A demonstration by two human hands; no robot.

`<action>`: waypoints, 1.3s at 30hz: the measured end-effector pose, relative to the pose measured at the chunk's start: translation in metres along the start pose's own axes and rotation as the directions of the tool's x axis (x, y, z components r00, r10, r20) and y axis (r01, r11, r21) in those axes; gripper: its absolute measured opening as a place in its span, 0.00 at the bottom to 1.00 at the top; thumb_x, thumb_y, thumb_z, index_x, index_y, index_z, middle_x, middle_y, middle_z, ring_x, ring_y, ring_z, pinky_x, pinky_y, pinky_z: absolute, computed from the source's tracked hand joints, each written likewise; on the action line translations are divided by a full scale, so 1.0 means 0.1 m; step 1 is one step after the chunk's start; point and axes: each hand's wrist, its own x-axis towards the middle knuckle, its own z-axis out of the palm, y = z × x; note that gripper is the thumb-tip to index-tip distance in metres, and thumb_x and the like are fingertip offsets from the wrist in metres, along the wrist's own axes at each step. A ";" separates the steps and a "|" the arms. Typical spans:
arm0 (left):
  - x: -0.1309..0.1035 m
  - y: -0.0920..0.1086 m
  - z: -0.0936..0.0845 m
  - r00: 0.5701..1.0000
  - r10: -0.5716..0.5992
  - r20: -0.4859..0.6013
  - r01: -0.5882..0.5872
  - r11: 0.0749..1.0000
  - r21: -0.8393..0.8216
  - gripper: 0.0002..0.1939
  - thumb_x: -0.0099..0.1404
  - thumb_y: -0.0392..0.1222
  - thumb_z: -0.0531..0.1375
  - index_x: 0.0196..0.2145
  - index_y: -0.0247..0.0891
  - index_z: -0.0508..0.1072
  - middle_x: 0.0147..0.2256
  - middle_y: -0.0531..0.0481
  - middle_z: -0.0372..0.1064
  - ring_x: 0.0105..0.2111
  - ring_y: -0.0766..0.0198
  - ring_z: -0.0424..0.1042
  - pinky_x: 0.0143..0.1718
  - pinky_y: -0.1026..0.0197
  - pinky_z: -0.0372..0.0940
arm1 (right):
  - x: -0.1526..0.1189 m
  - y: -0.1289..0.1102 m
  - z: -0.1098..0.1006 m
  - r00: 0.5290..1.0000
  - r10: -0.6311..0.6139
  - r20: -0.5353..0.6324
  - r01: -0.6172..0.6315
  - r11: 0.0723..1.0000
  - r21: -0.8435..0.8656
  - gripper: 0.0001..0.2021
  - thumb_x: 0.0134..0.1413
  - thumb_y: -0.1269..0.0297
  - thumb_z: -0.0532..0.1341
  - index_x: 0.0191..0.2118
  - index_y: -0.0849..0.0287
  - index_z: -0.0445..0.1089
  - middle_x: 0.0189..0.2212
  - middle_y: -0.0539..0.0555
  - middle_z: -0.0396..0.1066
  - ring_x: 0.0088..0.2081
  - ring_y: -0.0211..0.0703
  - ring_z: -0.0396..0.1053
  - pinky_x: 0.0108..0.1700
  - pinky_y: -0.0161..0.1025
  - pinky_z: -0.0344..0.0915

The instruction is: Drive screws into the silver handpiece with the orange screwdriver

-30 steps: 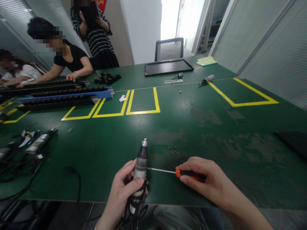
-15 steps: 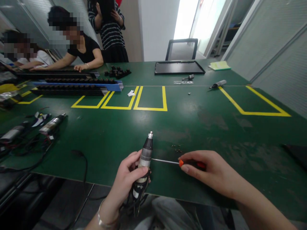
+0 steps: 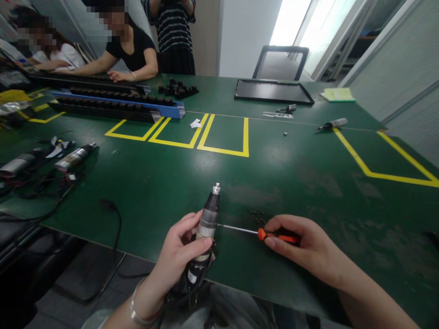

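My left hand (image 3: 183, 249) is wrapped round an electric screwdriver (image 3: 208, 221), a silver and black cylinder tilted with its metal nose pointing away from me. Its lower end has a cable and dark wrapping. In my right hand (image 3: 305, 244), thumb and fingers grip the orange-and-black handle of a screwdriver (image 3: 262, 234). The thin shaft lies sideways, with its tip at the side of the electric screwdriver's body; whether it sits in a screw there, I cannot tell. Several small screws (image 3: 259, 217) lie on the green table just beyond the screwdriver handle.
More electric screwdrivers (image 3: 75, 156) with tangled cables lie at the left. Blue and black rails (image 3: 168, 109) and a pile of black parts (image 3: 178, 89) are farther back, near two seated people. A black panel (image 3: 274, 91) and another tool (image 3: 332, 124) lie far right. Yellow tape (image 3: 222, 150) marks the table.
The view has turned and tipped a little, so the background sits differently. Both hands keep their holds; the right fingers have shifted on the handle, showing more orange.
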 end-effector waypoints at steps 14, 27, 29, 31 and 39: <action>0.02 0.02 -0.01 0.999 -0.025 0.043 0.025 1.000 0.006 0.18 0.58 0.40 0.73 0.47 0.45 0.83 0.34 0.53 0.67 0.25 0.63 0.76 0.25 0.63 0.74 | 0.01 0.03 0.02 0.991 0.082 0.103 -0.082 0.997 0.002 0.26 0.69 0.47 0.53 0.23 0.58 0.70 0.20 0.48 0.63 0.22 0.39 0.61 0.22 0.34 0.57; 0.02 0.00 -0.03 0.999 -0.013 0.045 0.013 1.000 0.015 0.19 0.57 0.40 0.73 0.47 0.43 0.84 0.34 0.52 0.67 0.27 0.63 0.73 0.24 0.63 0.74 | 0.02 0.02 0.00 0.997 0.073 -0.034 -0.066 0.980 0.187 0.11 0.50 0.56 0.71 0.29 0.58 0.74 0.26 0.51 0.74 0.28 0.42 0.69 0.30 0.36 0.66; 0.02 0.01 -0.03 0.999 -0.018 0.035 0.016 0.999 0.035 0.19 0.57 0.40 0.73 0.47 0.43 0.84 0.34 0.51 0.67 0.28 0.63 0.72 0.25 0.63 0.74 | 0.03 0.00 -0.01 0.996 0.090 -0.018 -0.085 0.976 0.199 0.11 0.49 0.57 0.71 0.29 0.58 0.73 0.26 0.51 0.73 0.28 0.42 0.68 0.30 0.36 0.66; 0.03 0.01 -0.03 0.999 -0.027 0.033 0.025 0.998 0.053 0.20 0.57 0.41 0.73 0.48 0.42 0.84 0.34 0.51 0.67 0.28 0.62 0.71 0.26 0.62 0.74 | 0.03 -0.02 0.00 0.995 0.098 0.018 -0.100 0.980 0.172 0.11 0.51 0.56 0.70 0.30 0.57 0.74 0.26 0.51 0.73 0.28 0.43 0.68 0.29 0.36 0.65; 0.02 0.03 -0.01 0.999 -0.038 0.031 0.036 0.997 0.073 0.19 0.57 0.42 0.74 0.48 0.43 0.84 0.34 0.51 0.65 0.28 0.63 0.71 0.25 0.64 0.72 | 0.03 0.01 0.01 0.992 0.075 0.105 -0.083 0.994 0.077 0.25 0.65 0.45 0.56 0.24 0.57 0.72 0.22 0.50 0.66 0.26 0.42 0.66 0.27 0.36 0.62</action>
